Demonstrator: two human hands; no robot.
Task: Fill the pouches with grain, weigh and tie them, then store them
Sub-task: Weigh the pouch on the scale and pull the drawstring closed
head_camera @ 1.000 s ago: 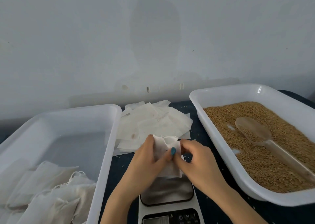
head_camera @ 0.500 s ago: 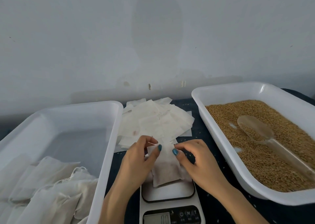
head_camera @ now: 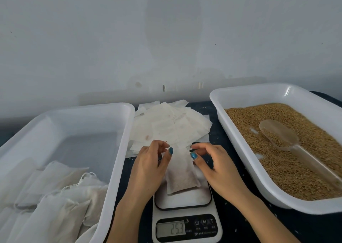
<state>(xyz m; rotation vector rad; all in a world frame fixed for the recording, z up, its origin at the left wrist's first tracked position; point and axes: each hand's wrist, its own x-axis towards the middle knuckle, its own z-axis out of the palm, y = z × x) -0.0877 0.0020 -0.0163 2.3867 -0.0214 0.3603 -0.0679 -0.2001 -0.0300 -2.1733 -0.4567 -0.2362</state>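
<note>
pouch [head_camera: 182, 178] on scale [head_camera: 185, 201] | axis near-far, neck far | fingers [head_camera: 159, 144] at neck, grip unclear

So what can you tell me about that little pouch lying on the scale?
The pouch is a small white bag of thin, gauzy fabric, brownish where its lower part is filled, empty at the top. It lies on the scale plate. The left hand and right hand flank its top, thumbs at its edges.
</note>
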